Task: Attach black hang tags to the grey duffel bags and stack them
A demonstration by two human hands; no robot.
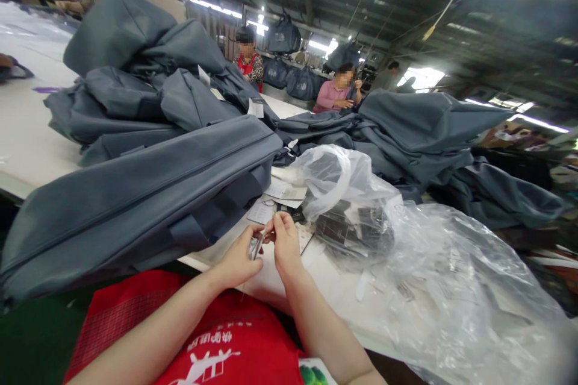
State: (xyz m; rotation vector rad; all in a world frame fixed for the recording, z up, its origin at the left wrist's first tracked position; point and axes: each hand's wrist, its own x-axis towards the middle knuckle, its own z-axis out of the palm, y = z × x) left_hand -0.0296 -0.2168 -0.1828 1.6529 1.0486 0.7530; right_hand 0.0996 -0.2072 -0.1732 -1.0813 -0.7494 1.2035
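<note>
My left hand [240, 257] is closed round a small shiny, silvery piece [254, 247], whose kind I cannot make out. Close beside it, my right hand [284, 241] pinches with thumb and forefinger; what lies between those fingertips is too small to name. Just beyond both hands, paper hang tags [289, 193] and a dark card lie on the white table. A long blue-grey bag [149, 186] rests to the left, its near end out over the table edge. To the right sits a clear plastic bag [336, 177] with black tags [334, 227] inside.
Crumpled clear plastic sheeting [460, 294] covers the right of the table [334, 288]. Blue-grey bags are heaped at the back left [135, 96] and back right [419, 132]. Several people work beyond, one in a pink top [329, 96]. More bags [283, 35] hang behind.
</note>
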